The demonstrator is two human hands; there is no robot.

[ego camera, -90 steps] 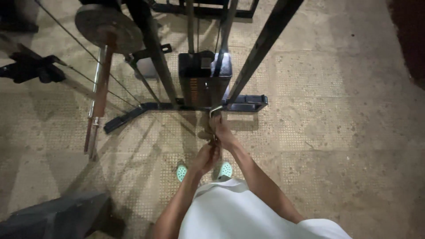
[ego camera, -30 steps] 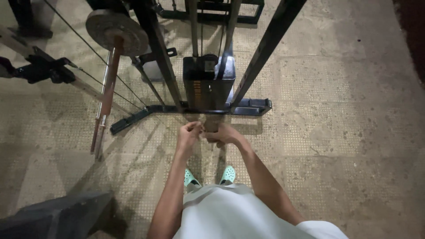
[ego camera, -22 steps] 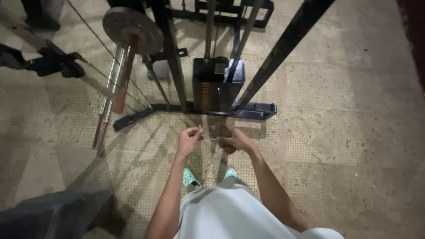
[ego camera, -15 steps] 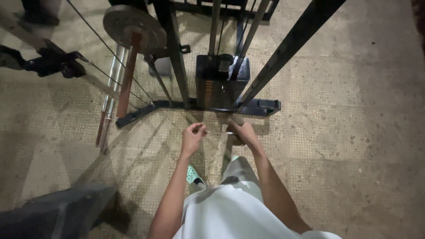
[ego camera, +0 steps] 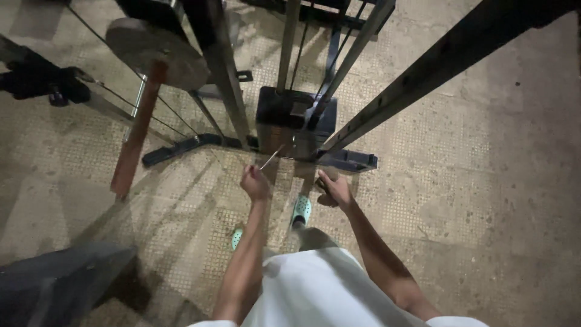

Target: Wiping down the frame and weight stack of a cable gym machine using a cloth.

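Note:
I look down at a black weight stack (ego camera: 293,118) inside a cable machine's frame. My left hand (ego camera: 255,182) is closed around the near end of a thin pale rod or cable (ego camera: 272,157) that runs up towards the stack. My right hand (ego camera: 334,188) is beside it, about a hand's width to the right, curled over a small dark handle (ego camera: 325,198) that is mostly hidden. Both hands hover over the machine's base bar (ego camera: 348,160). My feet in teal clogs (ego camera: 301,209) stand just below the hands.
Slanted black frame posts (ego camera: 423,75) cross the view. A round weight plate (ego camera: 158,53) on a rusty bar (ego camera: 136,142) leans at the upper left. A dark clamp-like piece (ego camera: 45,82) sits at the far left, a grey padded bench (ego camera: 54,284) bottom left. Patterned concrete floor (ego camera: 478,200) spreads to the right.
My hands were joined on one handle below the stack. They rose and split apart; the left now grips the thin rod alone and the right stays to its right.

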